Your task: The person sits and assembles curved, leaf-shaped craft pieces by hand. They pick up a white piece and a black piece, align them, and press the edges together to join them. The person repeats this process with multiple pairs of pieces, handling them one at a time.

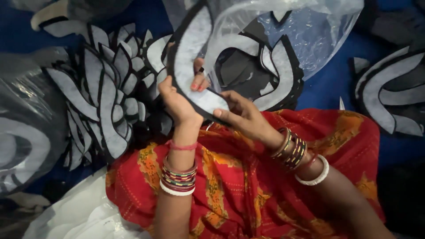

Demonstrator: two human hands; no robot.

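Note:
I hold a curved, crescent-shaped cut piece (189, 48), grey on its face with a black edge, up in front of me. My left hand (177, 99) grips its lower part from the left, fingers wrapped round the far side. My right hand (241, 115) pinches its lower tip from the right, thumb on the grey face. Both wrists wear several coloured bangles. A clear plastic bag (310, 31) holding more such curved pieces sits just behind the held piece.
A pile of grey-and-black cut pieces (104, 88) fans out at the left. More curved pieces (389, 93) lie at the right on blue cloth (332, 84). Red and orange patterned fabric (248, 177) covers my lap. White plastic (79, 212) lies at lower left.

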